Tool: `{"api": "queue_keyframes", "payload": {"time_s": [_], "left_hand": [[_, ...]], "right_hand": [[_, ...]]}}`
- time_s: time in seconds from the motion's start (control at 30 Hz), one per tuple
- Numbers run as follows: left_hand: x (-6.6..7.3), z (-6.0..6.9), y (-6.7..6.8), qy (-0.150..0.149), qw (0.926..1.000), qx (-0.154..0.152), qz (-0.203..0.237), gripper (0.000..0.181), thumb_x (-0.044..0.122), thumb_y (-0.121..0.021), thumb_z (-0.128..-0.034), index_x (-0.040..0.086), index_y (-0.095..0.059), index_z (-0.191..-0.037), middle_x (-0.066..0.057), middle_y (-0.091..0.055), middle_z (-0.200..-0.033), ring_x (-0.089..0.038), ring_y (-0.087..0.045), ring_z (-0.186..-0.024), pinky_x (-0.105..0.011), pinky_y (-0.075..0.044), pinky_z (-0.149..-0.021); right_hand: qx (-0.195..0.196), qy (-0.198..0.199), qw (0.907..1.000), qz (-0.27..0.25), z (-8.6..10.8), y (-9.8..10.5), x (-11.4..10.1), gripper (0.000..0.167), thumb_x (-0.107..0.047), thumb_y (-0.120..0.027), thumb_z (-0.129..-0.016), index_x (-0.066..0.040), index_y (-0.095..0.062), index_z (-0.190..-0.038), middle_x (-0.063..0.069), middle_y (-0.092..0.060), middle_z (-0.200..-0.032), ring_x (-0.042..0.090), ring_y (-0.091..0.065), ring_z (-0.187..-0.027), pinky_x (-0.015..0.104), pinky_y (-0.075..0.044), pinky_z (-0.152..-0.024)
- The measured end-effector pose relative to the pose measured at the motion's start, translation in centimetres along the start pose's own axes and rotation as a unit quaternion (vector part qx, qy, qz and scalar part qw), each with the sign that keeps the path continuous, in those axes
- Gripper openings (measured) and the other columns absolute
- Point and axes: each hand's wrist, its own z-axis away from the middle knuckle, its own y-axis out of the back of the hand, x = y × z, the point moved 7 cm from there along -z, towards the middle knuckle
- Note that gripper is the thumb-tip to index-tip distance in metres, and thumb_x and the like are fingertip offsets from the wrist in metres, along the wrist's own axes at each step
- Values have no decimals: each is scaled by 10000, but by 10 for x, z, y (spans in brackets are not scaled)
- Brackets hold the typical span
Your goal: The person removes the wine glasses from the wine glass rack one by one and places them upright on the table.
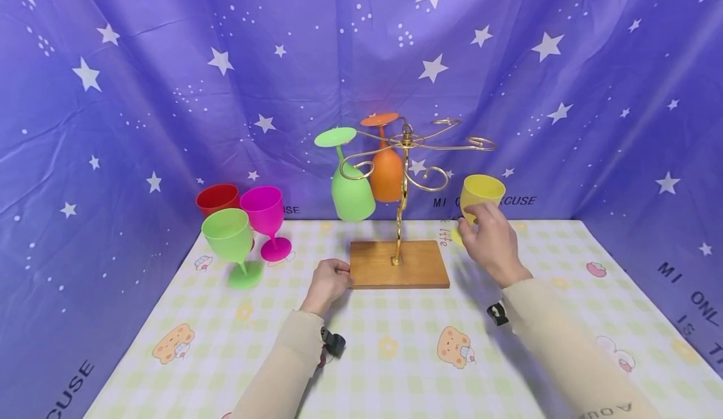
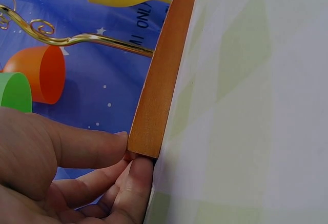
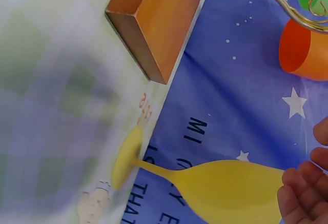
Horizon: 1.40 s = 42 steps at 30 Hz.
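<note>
Left hand (image 1: 327, 284) pinches wooden base (image 1: 420, 268) near its front-left corner, likely steadying it; right hand (image 1: 492, 240) at yellow goblet (image 1: 484, 193), desk's (image 1: 390, 378) far side; grasp: cannot tell.

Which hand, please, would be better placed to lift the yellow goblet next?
The right hand, I think: it is close beside the yellow goblet, while the left hand is farther away and occupied, gripping the wooden base at its left end.
</note>
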Motion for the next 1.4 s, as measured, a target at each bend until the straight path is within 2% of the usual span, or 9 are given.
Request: {"api": "queue_keyframes", "payload": {"time_s": [0.33,0.5,0.67,0.8,1.17,1.3,1.4], "left_hand": [[2,1,1,-58,10000,32,-55,219,-38,-700,-741,-3,-670,-955,-33,-661,-769,-145,-580,-686,-267,-464,-642],[2,2,2,-81,9999,73,-44,213,-42,-691,-743,-7,-674,-953,-40,-644,-768,-150,-570,-686,-266,-462,-636],[2,2,2,-93,9999,51,-3,220,-49,-684,-742,-10,-675,-958,-44,-658,-782,-147,-582,-692,-274,-477,-654],[2,2,2,-83,10000,47,12,215,-58,-688,-734,-8,-673,-942,-56,-674,-789,-140,-585,-686,-275,-477,-660],[1,1,3,-47,9999,90,-10,210,-58,-690,-729,-2,-674,-931,-74,-681,-803,-142,-583,-681,-273,-473,-654],[1,1,2,-23,9999,97,-22,208,-57,-696,-733,-3,-674,-932,-60,-674,-788,-135,-584,-669,-258,-465,-628],[1,1,1,-5,10000,81,8,211,-58,-703,-739,-8,-672,-942,-44,-665,-779,-130,-590,-667,-252,-465,-613]], "right_hand": [[-92,-608,9974,-363,11,-3,15,263,-152,-637,-884,30,-636,-1073,165,-627,-926,317,-607,-765,460,-460,-687],[-326,-872,9943,-524,14,-7,17,241,-158,-621,-896,31,-647,-1044,157,-646,-866,292,-599,-755,429,-455,-694],[-807,-1180,9872,-702,19,-16,20,199,-168,-622,-892,7,-669,-974,147,-663,-862,285,-617,-779,406,-466,-688],[-1107,-1370,9812,-785,26,-25,21,240,-189,-620,-897,17,-657,-1013,160,-667,-903,296,-627,-820,410,-485,-689],[-1446,-1784,9701,-783,43,-42,23,289,-234,-629,-890,25,-642,-1018,152,-658,-886,292,-606,-815,424,-462,-735],[-1660,-2004,9626,-759,46,-43,23,317,-238,-631,-894,44,-627,-1039,174,-650,-907,305,-589,-817,425,-447,-740],[-1897,-2244,9530,-741,49,-44,24,358,-260,-630,-899,50,-612,-1078,183,-643,-945,308,-591,-840,426,-452,-749]]}}
